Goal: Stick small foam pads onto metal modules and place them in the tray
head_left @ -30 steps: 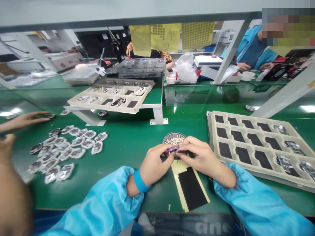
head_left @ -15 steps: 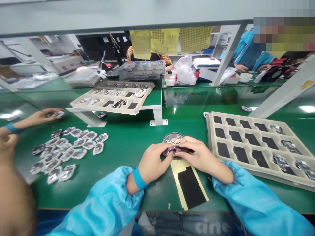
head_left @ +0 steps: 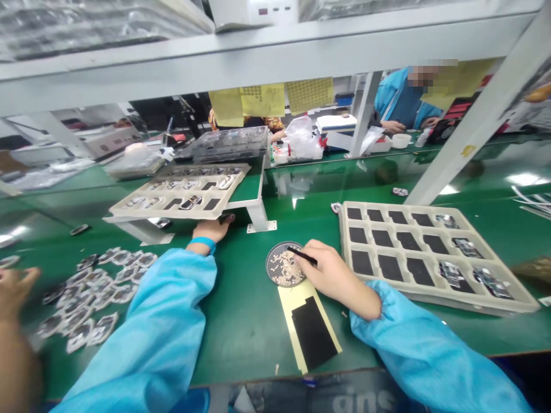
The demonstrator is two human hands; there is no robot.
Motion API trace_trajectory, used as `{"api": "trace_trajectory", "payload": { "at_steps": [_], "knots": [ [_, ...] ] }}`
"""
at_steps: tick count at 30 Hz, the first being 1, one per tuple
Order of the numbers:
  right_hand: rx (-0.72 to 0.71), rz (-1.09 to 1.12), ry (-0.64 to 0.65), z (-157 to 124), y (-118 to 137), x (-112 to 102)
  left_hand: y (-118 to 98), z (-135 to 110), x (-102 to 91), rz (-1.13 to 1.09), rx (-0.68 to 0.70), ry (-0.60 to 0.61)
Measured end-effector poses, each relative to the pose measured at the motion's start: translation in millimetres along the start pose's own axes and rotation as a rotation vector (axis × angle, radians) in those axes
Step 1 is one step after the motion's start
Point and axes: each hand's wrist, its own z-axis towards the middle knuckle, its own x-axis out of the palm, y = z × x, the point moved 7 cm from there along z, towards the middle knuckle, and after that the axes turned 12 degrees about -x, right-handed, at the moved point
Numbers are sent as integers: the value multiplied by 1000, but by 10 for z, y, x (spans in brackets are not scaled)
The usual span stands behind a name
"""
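My left hand [head_left: 212, 230] reaches under the front edge of the raised tray, its fingers at a small dark part [head_left: 228, 217] on the green table; they look closed on it, though partly hidden. My right hand [head_left: 322, 267] pinches black tweezers [head_left: 303, 254], their tip over a round dark mesh dish [head_left: 271, 276]. Small beige pieces [head_left: 282, 265] lie scattered in the dish. Just below it lies a yellow sheet [head_left: 289, 321] with a black stepped-edge patch [head_left: 314, 332].
Many-pocketed cream trays stand at right [head_left: 495, 269] and on a raised stand [head_left: 258, 215]. Several small electronic assemblies [head_left: 92, 295] lie at left, near another person's hand [head_left: 17, 289]. A white post [head_left: 462, 129] slants at right. Another person in blue [head_left: 394, 100] sits behind.
My left hand has left the dish and moved forward-left under the raised tray with the small part. My right hand stays by the dish with the tweezers. The view has shifted.
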Motion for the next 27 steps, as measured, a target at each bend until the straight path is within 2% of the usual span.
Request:
{"api": "trace_trajectory", "payload": {
  "at_steps": [2, 4, 5, 6, 8, 10, 12, 14, 16, 18, 21, 24, 27],
  "knots": [
    [-33, 70, -55, -12, 82, -107, -173, -148, -5, 98, 43, 49],
    [-86, 128, -131, -24, 171, -224, -473, -403, 111, 169, 132, 180],
    [-117, 135, -165, -30, 210, -271, -674, -551, 228, 187, 195, 285],
    [-141, 127, -185, -37, 236, -301, -935, -711, 363, 181, 317, 390],
    [-144, 94, -182, -51, 233, -298, -1515, -925, 579, 77, 556, 430],
    [-93, 104, -141, -65, 165, -233, -2002, -939, 884, 41, 649, 425],
    [-28, 140, -96, -78, 82, -152, -2423, -853, 1242, 21, 748, 427],
    [27, 198, -65, -80, 21, -91, -2731, -730, 1602, 35, 824, 472],
    [80, 313, -41, -70, -10, -54, -2917, -619, 1874, 62, 866, 532],
    [141, 469, -21, -59, -18, -41, -2999, -547, 1992, 82, 902, 566],
    [216, 637, 43, -63, 6, -38, -2919, -436, 1881, 81, 870, 533],
    [176, 635, 133, -77, 62, -34, -2585, -348, 1526, 1, 735, 451],
    [123, 553, 175, -107, 70, -2, -2051, -474, 1084, -166, 604, 396]
  ]
}}
